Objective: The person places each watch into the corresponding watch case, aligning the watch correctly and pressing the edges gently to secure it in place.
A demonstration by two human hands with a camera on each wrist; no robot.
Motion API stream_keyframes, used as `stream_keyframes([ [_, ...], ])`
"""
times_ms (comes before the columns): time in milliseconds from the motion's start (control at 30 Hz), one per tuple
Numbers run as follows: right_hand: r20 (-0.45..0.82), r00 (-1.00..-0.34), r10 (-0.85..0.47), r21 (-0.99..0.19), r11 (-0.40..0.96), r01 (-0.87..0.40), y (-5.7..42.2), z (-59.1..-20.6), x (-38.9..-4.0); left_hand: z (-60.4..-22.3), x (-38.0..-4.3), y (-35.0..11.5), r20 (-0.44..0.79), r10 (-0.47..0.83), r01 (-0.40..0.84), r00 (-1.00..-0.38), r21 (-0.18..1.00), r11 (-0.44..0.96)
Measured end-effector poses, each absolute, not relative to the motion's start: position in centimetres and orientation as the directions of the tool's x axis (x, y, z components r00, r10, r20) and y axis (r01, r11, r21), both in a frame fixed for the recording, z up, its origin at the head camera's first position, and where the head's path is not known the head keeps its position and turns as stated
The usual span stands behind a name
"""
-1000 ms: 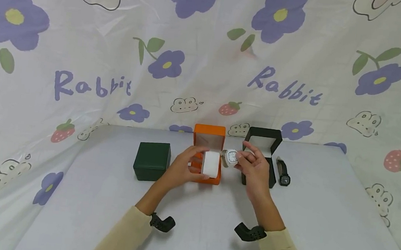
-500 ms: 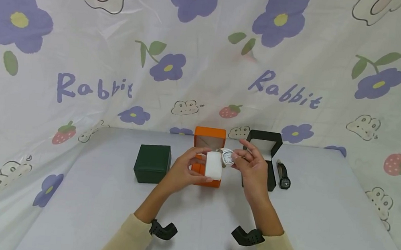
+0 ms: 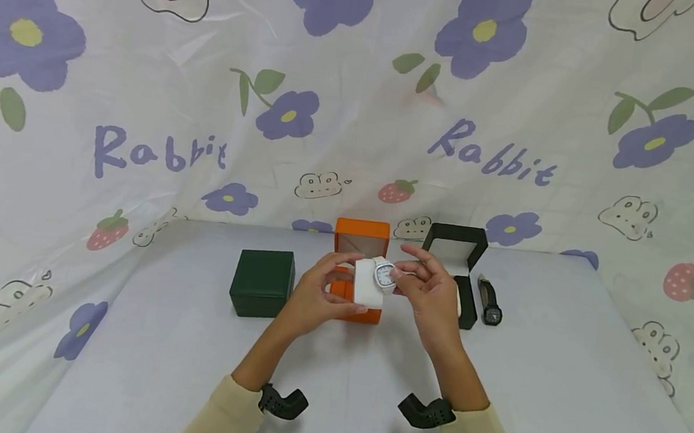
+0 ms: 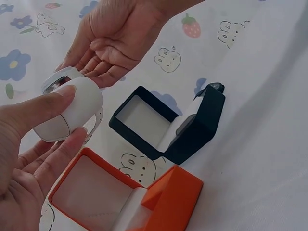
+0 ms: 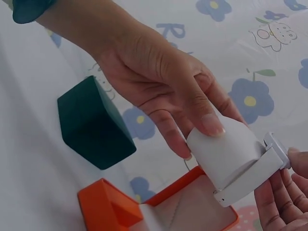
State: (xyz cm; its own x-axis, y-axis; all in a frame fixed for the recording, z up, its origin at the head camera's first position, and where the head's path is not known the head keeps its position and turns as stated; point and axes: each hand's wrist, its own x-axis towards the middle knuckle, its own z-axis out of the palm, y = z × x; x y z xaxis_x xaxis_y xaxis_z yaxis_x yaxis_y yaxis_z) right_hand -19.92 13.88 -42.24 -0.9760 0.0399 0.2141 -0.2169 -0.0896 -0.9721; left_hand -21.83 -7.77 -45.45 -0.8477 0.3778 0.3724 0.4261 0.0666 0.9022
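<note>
Over the orange watch box (image 3: 362, 228), my left hand (image 3: 317, 296) grips a white watch pillow (image 3: 367, 287) between thumb and fingers. My right hand (image 3: 432, 300) pinches a white watch (image 3: 384, 275) by its case, thumb on the edge of the dial. The right wrist view shows the white strap (image 5: 252, 179) looped round the right end of the pillow (image 5: 224, 149), with most of the pillow outside the loop. In the left wrist view the watch case (image 4: 62, 79) sits right against the pillow's side. My left fingertips hide part of the pillow's ends.
Left of the orange box stands a closed green box (image 3: 262, 283). To the right, a black watch box (image 3: 469, 305) stands with its lid up, partly behind my right hand. A black watch (image 3: 491, 307) lies beside it. A patterned cloth (image 3: 357, 106) hangs behind the table.
The pillow has come up out of the orange box in my left hand. My right hand has moved left, bringing the watch from beside the pillow onto its right end.
</note>
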Motion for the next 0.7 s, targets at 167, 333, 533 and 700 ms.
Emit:
stream_keyframes([
  [167,0.196,-0.979,0.053,-0.978,-0.062,-0.199,13.6,-42.4,-19.9,-45.4,-21.9,-7.9,0.379,0.366,0.419,-0.85,0.908,0.034],
  [333,0.131,-0.988,0.082,-0.991,0.037,-0.128,13.5,-42.6,-20.1,-45.1,-22.1,-7.9,0.384,0.352,0.412,-0.854,0.911,0.006],
  [533,0.119,-0.99,0.072,-0.984,0.143,-0.108,13.5,-43.1,-20.3,-44.9,-22.0,-8.1,0.383,0.343,0.408,-0.858,0.913,0.002],
  [700,0.18,-0.983,-0.043,-0.964,0.189,-0.185,13.8,-43.4,-20.1,-44.7,-21.9,-8.5,0.382,0.329,0.396,-0.864,0.918,-0.024],
])
